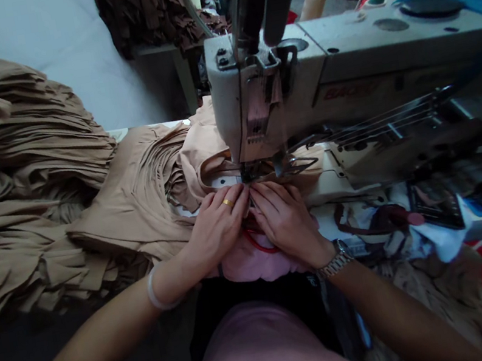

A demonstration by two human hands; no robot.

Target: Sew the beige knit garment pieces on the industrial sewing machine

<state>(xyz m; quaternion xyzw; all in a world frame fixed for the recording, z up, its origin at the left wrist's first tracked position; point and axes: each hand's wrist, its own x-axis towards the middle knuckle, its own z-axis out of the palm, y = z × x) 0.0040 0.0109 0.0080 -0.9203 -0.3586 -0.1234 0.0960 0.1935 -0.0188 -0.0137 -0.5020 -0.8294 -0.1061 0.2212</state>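
My left hand (223,223), with a ring on one finger, is closed with its fingertips pressed on beige fabric (201,138) just in front of the sewing machine's (234,101) needle area. My right hand (286,216), wearing a metal watch, meets it from the other side, fingers also closed at the fabric edge. The fingertips of both hands nearly touch below the presser foot (246,173). Under the right palm shows a red loop (261,243), like a scissors handle, partly hidden. Pink cloth (269,265) lies beneath the hands.
Stacked beige fabric pieces (30,135) fill the left side, some spread (131,186) beside the machine bed. Dark brown fabric (148,11) hangs behind. A thread cone (313,3) stands past the machine. At right lie a dark phone-like device (437,206) and cloth scraps (445,239).
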